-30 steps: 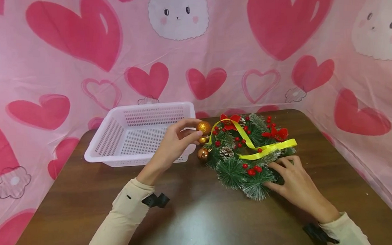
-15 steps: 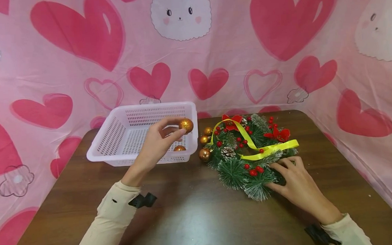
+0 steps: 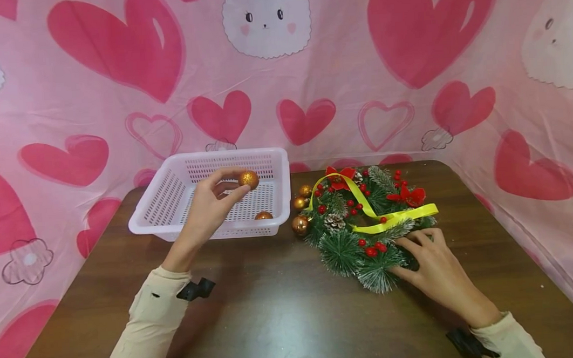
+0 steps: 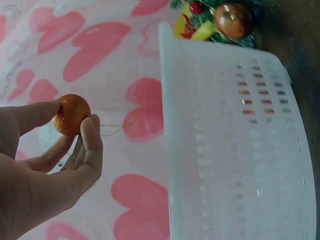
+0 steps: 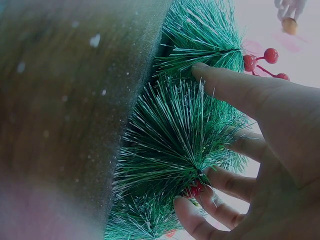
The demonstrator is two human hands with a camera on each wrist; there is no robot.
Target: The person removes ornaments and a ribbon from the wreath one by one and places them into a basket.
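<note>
Between thumb and fingertips, my left hand (image 3: 207, 207) pinches a glittery gold Christmas bauble (image 3: 249, 180) above the white plastic basket (image 3: 145, 225). A thin loop of thread (image 4: 111, 131) trails from the bauble in the left wrist view. Inside the basket, near its front right, lies a copper-coloured bauble (image 3: 263, 215). On the right, my right hand (image 3: 434, 271) grips the outer edge of a green Christmas wreath (image 3: 340, 254), thumb and fingers around its needles (image 5: 175, 125). The wreath carries red berries, red flowers, a pine cone (image 3: 334, 222) and a yellow ribbon (image 3: 395, 217).
Several more baubles sit at the wreath's left edge, among them a shiny copper one (image 3: 300, 225). Basket and wreath stand side by side on a dark wooden table (image 3: 274, 309). A pink heart-patterned cloth (image 3: 348, 62) hangs behind the table and along its sides.
My left hand has carried the glittery bauble leftward from beside the wreath to over the basket. The copper bauble in the basket has come into sight. My right hand stays on the wreath.
</note>
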